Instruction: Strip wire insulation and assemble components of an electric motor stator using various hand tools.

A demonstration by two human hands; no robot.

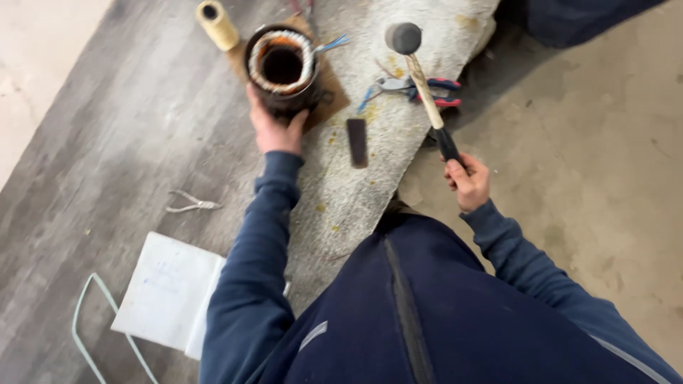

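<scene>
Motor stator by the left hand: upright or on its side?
Upright. The stator stands on end on a brown board; its open bore and winding ring face the camera, with the left hand against its near side.

Head view, steeply down, near floor [142, 128].

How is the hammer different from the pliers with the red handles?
The hammer is held up in the right hand; the pliers lie flat on the grey mat, untouched. The hammer has one pale wooden handle and a round dark head; the pliers have two red-and-blue handles and metal jaws. Both are hand tools.
</scene>
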